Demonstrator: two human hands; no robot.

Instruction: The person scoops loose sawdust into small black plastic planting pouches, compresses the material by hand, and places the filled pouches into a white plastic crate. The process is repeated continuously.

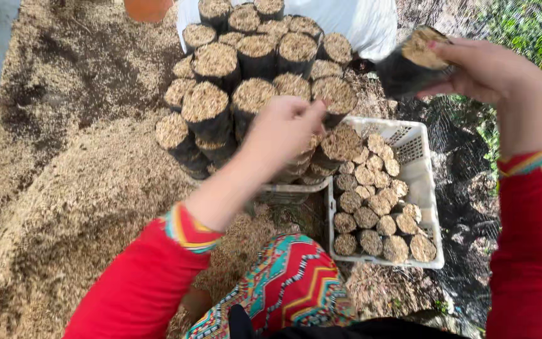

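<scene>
The right hand (490, 66) clasps a filled black bag (412, 63), tilted, far right above the crate (431, 194). The left hand (286, 125), fingers pinched together, touches a bag in the stack (252, 69), as if steadying it.

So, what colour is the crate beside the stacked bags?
White, seen in the head view: the crate is white plastic with latticed walls.

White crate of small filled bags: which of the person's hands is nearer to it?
Left. The left hand hangs just over the white crate's upper left corner, among the stacked black bags. The right hand is raised above the crate's far edge, holding a filled black bag.
</scene>
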